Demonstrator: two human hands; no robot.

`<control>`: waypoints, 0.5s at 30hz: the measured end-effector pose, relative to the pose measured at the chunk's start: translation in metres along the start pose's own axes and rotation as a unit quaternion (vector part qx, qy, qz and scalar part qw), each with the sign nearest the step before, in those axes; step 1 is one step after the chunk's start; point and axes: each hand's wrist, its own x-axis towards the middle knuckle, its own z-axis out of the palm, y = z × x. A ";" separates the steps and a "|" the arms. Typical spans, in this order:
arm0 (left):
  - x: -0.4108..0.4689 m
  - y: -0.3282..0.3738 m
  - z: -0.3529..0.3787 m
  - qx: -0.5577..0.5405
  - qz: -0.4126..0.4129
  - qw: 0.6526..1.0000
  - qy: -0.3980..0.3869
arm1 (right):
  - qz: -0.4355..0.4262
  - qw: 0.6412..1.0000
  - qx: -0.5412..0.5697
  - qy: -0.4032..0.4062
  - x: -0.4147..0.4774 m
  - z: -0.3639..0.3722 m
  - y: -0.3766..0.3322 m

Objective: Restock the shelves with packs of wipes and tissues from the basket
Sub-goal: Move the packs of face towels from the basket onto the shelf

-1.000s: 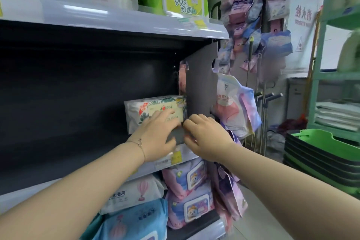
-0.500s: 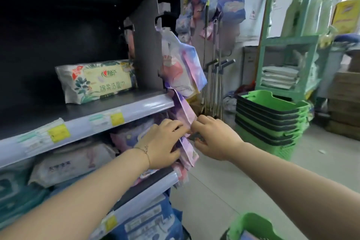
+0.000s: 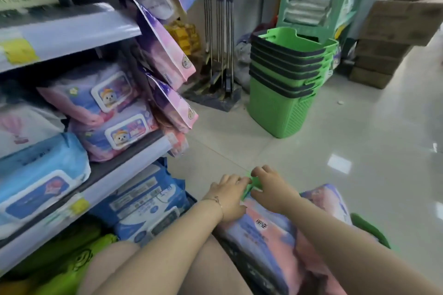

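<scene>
Pack of wipes [image 3: 275, 227], pink and purple, lies on top in the green basket [image 3: 370, 231], at the bottom edge of the view, just beside the lowest shelf. The fingers [image 3: 233, 178] of the left hand [image 3: 227, 196] and those of the right hand [image 3: 271, 189] are bent and lie close together at the far end of this pack, by the basket's rim. Whether they already clamp the pack or only touch it, I cannot tell, because the picture is blurred.

The lower shelf [image 3: 134, 172] carries pink packs [image 3: 96, 93] and a blue pack [image 3: 40, 175], quite full to its front edge. I judge the task to be in the middle: at least this pack, probably more under it, waits to go up. Well apart, on the floor, stands a stack of baskets [image 3: 287, 74].
</scene>
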 end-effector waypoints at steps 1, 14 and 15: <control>0.003 0.004 0.006 0.008 -0.006 1.000 -0.020 | 0.024 1.000 -0.004 -0.017 -0.004 0.007 0.007; 0.010 -0.009 0.035 -0.067 -0.092 0.990 -0.085 | 0.076 0.968 -0.054 -0.234 -0.034 0.053 0.003; 0.009 -0.010 0.034 -0.074 -0.098 0.989 -0.088 | 0.070 0.971 -0.059 -0.223 -0.033 0.051 0.003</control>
